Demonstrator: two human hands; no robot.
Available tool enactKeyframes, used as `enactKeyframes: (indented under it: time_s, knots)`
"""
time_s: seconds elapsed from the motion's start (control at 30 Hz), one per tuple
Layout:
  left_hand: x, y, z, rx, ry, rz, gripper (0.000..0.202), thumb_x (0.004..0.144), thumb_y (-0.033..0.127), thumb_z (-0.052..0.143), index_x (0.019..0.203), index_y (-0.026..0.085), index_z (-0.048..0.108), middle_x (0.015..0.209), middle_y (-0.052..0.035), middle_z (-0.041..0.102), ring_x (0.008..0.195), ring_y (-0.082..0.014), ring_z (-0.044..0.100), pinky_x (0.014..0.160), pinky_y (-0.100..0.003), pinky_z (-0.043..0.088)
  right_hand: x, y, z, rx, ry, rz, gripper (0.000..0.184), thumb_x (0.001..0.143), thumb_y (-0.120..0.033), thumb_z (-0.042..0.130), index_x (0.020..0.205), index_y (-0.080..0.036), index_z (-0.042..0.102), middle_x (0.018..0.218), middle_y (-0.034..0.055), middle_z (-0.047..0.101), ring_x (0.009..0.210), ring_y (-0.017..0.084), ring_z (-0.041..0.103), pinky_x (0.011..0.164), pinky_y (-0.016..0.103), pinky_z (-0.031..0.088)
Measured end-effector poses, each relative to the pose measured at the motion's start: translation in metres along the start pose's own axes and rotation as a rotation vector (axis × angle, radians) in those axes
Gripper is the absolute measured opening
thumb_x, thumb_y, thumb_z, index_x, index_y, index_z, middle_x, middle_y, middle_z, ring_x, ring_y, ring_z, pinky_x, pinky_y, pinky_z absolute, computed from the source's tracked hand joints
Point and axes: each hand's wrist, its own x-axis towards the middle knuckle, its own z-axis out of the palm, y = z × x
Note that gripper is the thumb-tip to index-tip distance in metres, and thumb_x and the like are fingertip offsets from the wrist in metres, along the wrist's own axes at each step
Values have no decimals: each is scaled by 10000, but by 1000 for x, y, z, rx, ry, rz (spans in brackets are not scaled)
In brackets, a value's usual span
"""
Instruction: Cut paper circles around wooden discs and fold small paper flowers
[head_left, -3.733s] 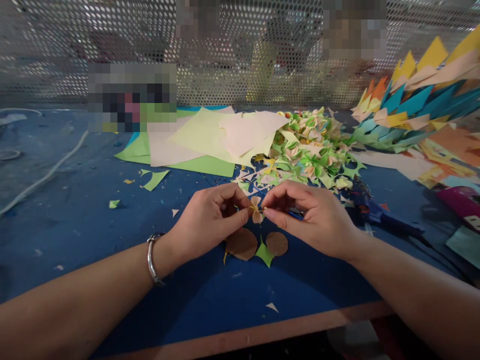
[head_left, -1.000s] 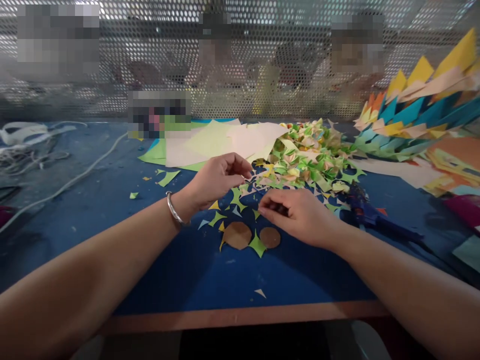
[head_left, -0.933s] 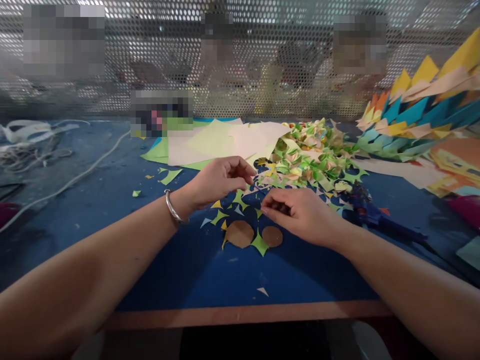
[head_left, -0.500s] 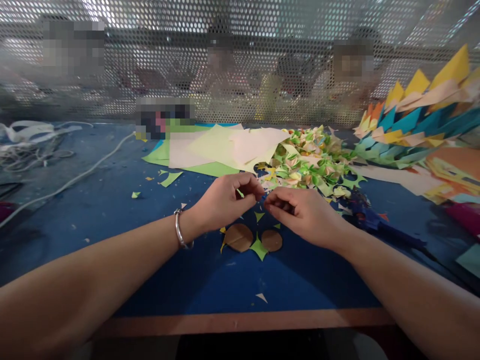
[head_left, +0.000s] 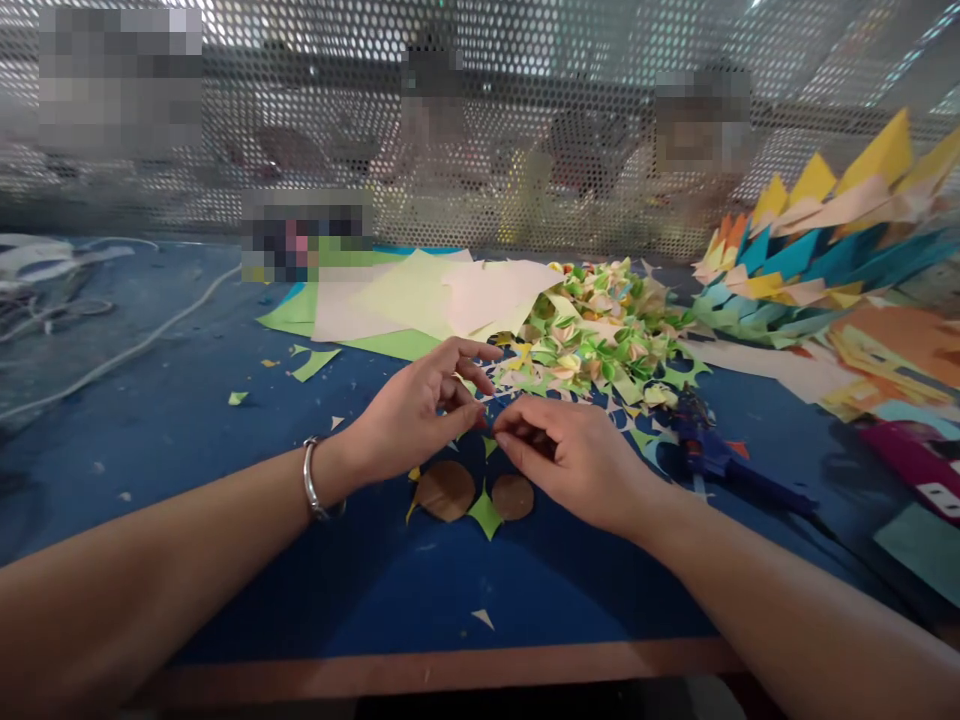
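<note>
Both of my hands hover over a blue table, their fingertips close together. My left hand (head_left: 424,405), with a silver bangle (head_left: 310,480) at the wrist, has its fingers loosely curled and apart; I see nothing held in it. On my right hand (head_left: 577,450), thumb and fingers are pinched together, and whatever they may hold is too small or hidden. Below lie a larger brown disc (head_left: 445,491) and a smaller brown disc (head_left: 513,497), with a green paper scrap (head_left: 487,512) between them. A pile of small folded paper pieces (head_left: 600,325) sits just beyond my hands.
Flat paper sheets (head_left: 405,295) lie at the back. To the right are a blue glue gun (head_left: 712,455) with its cord, a layered paper-point model (head_left: 832,240) and a magenta object (head_left: 911,465). White cord (head_left: 150,340) crosses the left. Behind a perforated metal screen (head_left: 480,140) are people.
The view has shifted, so most things sit a little further left. My left fingers have spread more apart, and both hands are slightly lower in view. My right hand stays pinched.
</note>
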Motion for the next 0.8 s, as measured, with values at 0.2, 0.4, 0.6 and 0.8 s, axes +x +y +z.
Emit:
enactKeyframes:
  time_s: [0.2,0.4,0.6,0.8]
  knots:
    - [-3,1,6,-159,7,7,513,846,129,611,1313,182,407,1119,-81,597,809,-104,675,750,-233,567,3,1,-3,-23,114,48,29,861,-193,595,862,-194,624,700,-9,645,578,110,566,560,238,428]
    - [-4,-2,9,-79,2,70,555,838,120,600,1347,179,386,1142,-82,598,790,-103,666,739,-235,562,3,0,-2,-63,145,10,21,848,-187,606,863,-192,621,668,-20,615,547,100,537,533,230,419]
    - [-5,0,15,-54,11,113,555,808,88,568,1329,184,406,1118,-73,600,789,-104,644,739,-239,550,3,-1,-1,-68,118,13,33,856,-209,602,828,-193,593,649,-24,582,533,97,503,515,229,397]
    - [-2,0,20,-206,7,48,526,746,64,569,1244,175,442,972,-25,586,680,-85,585,611,-218,500,5,-5,-4,9,7,37,98,876,-207,567,781,-199,544,635,-33,546,529,94,476,494,222,378]
